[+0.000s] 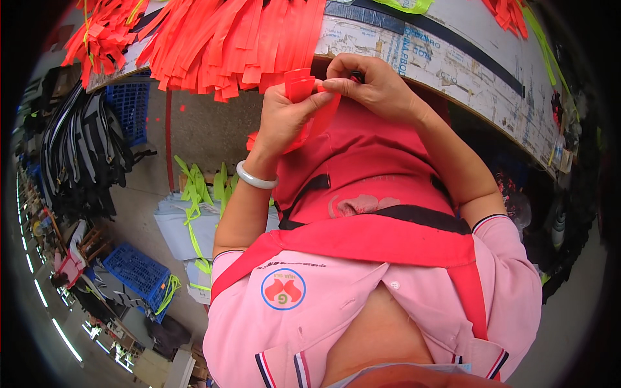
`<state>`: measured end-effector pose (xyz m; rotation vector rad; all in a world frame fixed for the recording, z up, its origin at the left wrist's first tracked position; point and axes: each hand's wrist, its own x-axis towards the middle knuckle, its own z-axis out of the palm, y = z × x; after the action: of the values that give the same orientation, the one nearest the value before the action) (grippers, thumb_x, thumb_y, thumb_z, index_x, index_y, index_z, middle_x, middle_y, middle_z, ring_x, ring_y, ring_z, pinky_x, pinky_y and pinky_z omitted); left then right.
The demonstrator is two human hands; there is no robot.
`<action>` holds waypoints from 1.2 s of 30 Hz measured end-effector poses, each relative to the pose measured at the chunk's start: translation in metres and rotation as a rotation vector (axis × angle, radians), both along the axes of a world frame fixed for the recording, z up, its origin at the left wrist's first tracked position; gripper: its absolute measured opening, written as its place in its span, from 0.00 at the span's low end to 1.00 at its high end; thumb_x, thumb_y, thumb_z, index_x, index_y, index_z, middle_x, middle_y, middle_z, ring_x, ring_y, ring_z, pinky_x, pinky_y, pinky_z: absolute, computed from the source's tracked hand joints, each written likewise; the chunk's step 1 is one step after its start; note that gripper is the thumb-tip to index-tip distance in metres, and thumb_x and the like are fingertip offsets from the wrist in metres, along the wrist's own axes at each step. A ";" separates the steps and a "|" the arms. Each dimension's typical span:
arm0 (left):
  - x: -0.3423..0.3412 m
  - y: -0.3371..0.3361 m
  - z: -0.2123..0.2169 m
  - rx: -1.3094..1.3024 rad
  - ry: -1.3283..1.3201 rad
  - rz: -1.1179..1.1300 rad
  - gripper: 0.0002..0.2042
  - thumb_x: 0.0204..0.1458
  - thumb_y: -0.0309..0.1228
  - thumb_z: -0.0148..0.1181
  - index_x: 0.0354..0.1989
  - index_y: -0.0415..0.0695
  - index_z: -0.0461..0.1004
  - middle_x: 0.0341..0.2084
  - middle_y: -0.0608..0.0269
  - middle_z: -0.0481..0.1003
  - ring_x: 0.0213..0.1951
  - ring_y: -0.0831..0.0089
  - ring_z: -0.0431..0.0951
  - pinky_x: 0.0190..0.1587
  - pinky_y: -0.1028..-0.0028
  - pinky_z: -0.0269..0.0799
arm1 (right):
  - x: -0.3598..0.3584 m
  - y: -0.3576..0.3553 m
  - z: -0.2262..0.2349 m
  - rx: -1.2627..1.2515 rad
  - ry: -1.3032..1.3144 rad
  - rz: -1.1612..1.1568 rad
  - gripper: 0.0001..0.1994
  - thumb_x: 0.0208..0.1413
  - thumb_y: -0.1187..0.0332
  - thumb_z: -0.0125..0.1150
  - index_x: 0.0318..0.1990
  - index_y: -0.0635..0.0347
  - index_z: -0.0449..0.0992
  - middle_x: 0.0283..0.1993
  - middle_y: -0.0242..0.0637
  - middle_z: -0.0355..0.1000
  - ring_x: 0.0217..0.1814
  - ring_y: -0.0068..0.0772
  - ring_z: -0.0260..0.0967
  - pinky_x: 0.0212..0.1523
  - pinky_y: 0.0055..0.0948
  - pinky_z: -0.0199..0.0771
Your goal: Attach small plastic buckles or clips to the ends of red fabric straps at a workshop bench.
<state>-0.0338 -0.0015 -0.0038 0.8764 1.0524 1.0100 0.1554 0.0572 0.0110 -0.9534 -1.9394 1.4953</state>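
My left hand [283, 118], with a pale bangle on its wrist, is closed round a folded bunch of bright red-orange fabric strips [299, 85]. The ends of the bunch stick up between thumb and fingers, and more of it hangs below the palm. My right hand [374, 89] meets it at the table's front edge, thumb and forefinger pinching the edge of a strip. Inside the curled right fingers shows a small black object [357, 76], too hidden to name. Just beyond my left hand, a thick pile of similar strips [239, 45] overhangs the table edge.
The worktable [466, 81] has a worn, taped white top. Yellow-green strips [550, 48] lie at its right end. Black and grey straps [81, 149] hang at left near a blue crate [128, 110]. Below are white bundles [187, 226] with yellow-green ties and another blue crate [137, 271].
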 end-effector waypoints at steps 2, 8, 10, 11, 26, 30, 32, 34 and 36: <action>0.004 -0.001 -0.003 -0.009 -0.046 0.046 0.06 0.51 0.24 0.63 0.37 0.38 0.78 0.23 0.75 0.72 0.22 0.89 0.66 0.24 0.86 0.59 | 0.002 -0.003 -0.006 0.035 -0.004 0.007 0.10 0.59 0.65 0.57 0.35 0.66 0.71 0.26 0.36 0.68 0.29 0.24 0.62 0.34 0.25 0.66; -0.001 -0.005 -0.012 -0.010 -0.035 -0.009 0.05 0.52 0.25 0.62 0.36 0.38 0.77 0.24 0.74 0.73 0.24 0.88 0.68 0.26 0.86 0.60 | 0.009 -0.011 0.006 0.094 -0.089 0.134 0.09 0.60 0.67 0.53 0.37 0.66 0.70 0.26 0.41 0.67 0.27 0.32 0.61 0.32 0.29 0.66; 0.001 -0.006 -0.014 -0.041 -0.076 -0.029 0.04 0.53 0.25 0.62 0.35 0.39 0.77 0.24 0.74 0.73 0.24 0.88 0.68 0.26 0.86 0.61 | 0.010 -0.013 0.007 0.089 -0.117 0.167 0.08 0.60 0.68 0.53 0.36 0.66 0.70 0.24 0.42 0.66 0.26 0.33 0.61 0.32 0.30 0.65; 0.002 -0.007 -0.014 -0.052 -0.096 -0.021 0.03 0.53 0.24 0.61 0.35 0.39 0.77 0.25 0.73 0.74 0.24 0.87 0.68 0.27 0.86 0.62 | 0.010 -0.014 0.003 0.100 -0.099 0.157 0.09 0.59 0.68 0.53 0.34 0.66 0.70 0.23 0.40 0.65 0.25 0.31 0.60 0.30 0.30 0.64; 0.021 -0.010 -0.013 0.245 0.123 -0.001 0.05 0.55 0.26 0.59 0.36 0.37 0.74 0.23 0.67 0.74 0.27 0.83 0.71 0.30 0.80 0.68 | 0.012 -0.033 -0.050 -0.198 -0.090 -0.065 0.10 0.54 0.65 0.56 0.31 0.66 0.73 0.20 0.28 0.62 0.25 0.16 0.58 0.27 0.24 0.61; 0.025 -0.013 -0.017 0.282 0.278 -0.076 0.06 0.54 0.23 0.60 0.38 0.36 0.76 0.24 0.72 0.73 0.27 0.86 0.69 0.29 0.83 0.65 | 0.007 -0.037 -0.040 -0.073 -0.157 0.004 0.12 0.54 0.65 0.56 0.34 0.68 0.74 0.25 0.35 0.70 0.29 0.20 0.65 0.34 0.26 0.67; 0.022 -0.013 -0.017 0.389 0.344 -0.117 0.06 0.53 0.22 0.61 0.39 0.36 0.77 0.25 0.72 0.74 0.26 0.86 0.70 0.28 0.83 0.65 | 0.007 -0.037 -0.036 -0.069 -0.156 0.025 0.12 0.54 0.64 0.57 0.35 0.67 0.75 0.27 0.36 0.72 0.31 0.21 0.67 0.36 0.27 0.69; 0.022 -0.013 -0.008 0.204 0.051 0.081 0.04 0.52 0.21 0.61 0.35 0.34 0.77 0.28 0.66 0.76 0.29 0.81 0.73 0.32 0.81 0.69 | 0.017 -0.038 -0.040 -0.357 -0.080 0.067 0.15 0.55 0.59 0.58 0.34 0.66 0.76 0.24 0.33 0.70 0.24 0.20 0.63 0.28 0.26 0.65; 0.018 -0.012 -0.014 0.158 -0.017 0.130 0.04 0.51 0.20 0.62 0.35 0.34 0.77 0.28 0.66 0.77 0.29 0.80 0.73 0.32 0.80 0.69 | 0.029 -0.034 -0.035 -0.519 -0.178 0.078 0.16 0.57 0.56 0.58 0.32 0.64 0.75 0.23 0.29 0.66 0.20 0.16 0.56 0.23 0.23 0.58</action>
<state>-0.0159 -0.0140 -0.0183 0.9350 1.0352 1.2206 0.1849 0.0235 -0.0239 -1.2741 -1.7486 2.0786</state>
